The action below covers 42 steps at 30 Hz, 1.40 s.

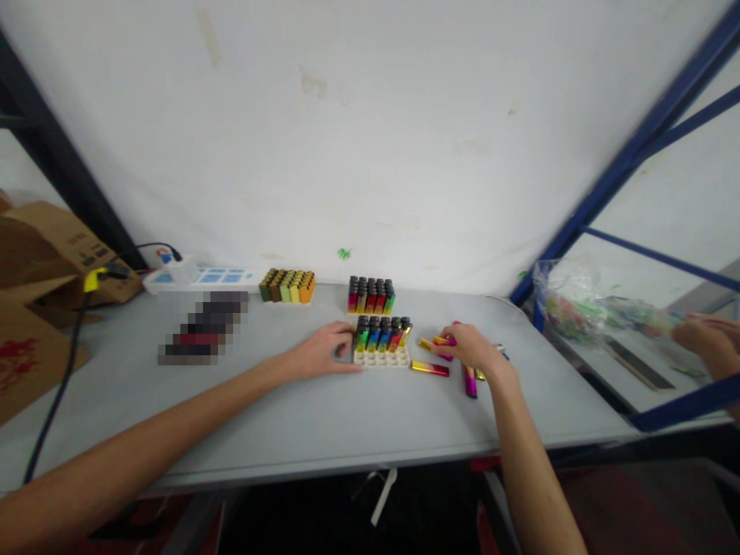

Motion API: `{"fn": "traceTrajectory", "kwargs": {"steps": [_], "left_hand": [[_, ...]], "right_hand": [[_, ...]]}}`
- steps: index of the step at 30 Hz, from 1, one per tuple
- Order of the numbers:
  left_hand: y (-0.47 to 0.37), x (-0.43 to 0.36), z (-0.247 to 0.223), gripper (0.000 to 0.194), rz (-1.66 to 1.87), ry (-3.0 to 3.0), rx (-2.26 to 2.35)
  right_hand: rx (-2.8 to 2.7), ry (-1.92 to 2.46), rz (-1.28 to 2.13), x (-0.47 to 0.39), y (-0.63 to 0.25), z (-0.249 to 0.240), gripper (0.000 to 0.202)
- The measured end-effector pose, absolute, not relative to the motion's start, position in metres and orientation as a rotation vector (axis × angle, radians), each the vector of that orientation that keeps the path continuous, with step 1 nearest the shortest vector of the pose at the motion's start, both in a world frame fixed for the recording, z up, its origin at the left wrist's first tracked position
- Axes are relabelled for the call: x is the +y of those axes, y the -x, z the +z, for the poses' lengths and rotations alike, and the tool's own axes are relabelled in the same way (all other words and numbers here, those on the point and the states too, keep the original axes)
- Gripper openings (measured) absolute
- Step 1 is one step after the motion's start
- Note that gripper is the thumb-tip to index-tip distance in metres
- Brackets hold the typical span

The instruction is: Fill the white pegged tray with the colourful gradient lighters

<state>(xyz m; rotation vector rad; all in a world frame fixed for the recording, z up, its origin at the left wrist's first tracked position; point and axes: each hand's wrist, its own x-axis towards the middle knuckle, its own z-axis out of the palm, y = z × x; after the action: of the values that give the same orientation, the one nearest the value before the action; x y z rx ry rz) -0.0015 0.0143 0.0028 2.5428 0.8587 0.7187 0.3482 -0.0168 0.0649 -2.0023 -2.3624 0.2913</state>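
A white holder tray (381,359) with rows of holes stands near the middle of the table, several black-topped, multicoloured lighters (381,338) upright in its back rows. Its front holes show bare. My left hand (324,351) holds the tray's left end, thumb at the front corner and fingers curled behind. To the right, my right hand (471,348) reaches down over a loose pile, its fingers pinched on a yellow-and-magenta lighter (444,341); the fingertips partly hide it. A red-and-yellow lighter (431,368) lies between tray and hand, and a magenta lighter (469,381) lies under the wrist.
Behind stands another filled lighter block (371,296), with a block of green, brown and orange lighters (287,286) further left. A power strip (225,277) runs along the wall. Cardboard boxes (35,331) are at left. Beyond the blue frame (607,185), another person's hand (705,343) shows.
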Motion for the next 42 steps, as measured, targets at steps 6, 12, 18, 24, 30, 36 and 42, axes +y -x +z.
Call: {"fn": "traceTrajectory", "kwargs": {"steps": [6,12,18,24,30,36,42], "left_hand": [[0.002,0.016,0.001,0.045,0.710,-2.544,0.853],[0.003,0.016,0.002,0.044,0.708,-2.541,0.841],[0.002,0.016,0.002,0.044,0.697,-2.566,0.857],[0.002,0.015,0.003,0.044,0.700,-2.569,0.855],[0.002,0.014,0.004,0.043,0.712,-2.556,0.849],[0.001,0.014,0.004,0.043,0.724,-2.552,0.842],[0.001,0.014,0.004,0.044,0.709,-2.563,0.837]], "right_hand": [[-2.356,1.851,0.290,-0.024,-0.349,0.078,0.036],[-2.389,1.452,0.400,-0.039,-0.338,0.092,0.035],[-2.306,1.464,0.506,-0.044,-0.322,0.095,0.030],[-2.309,1.485,0.385,-0.040,-0.312,0.089,0.019],[-2.288,1.468,0.363,-0.033,-0.306,0.083,0.014],[-2.296,1.416,0.418,-0.035,-0.306,0.084,0.017],[-2.259,1.393,0.409,-0.035,-0.306,0.084,0.020]]}}
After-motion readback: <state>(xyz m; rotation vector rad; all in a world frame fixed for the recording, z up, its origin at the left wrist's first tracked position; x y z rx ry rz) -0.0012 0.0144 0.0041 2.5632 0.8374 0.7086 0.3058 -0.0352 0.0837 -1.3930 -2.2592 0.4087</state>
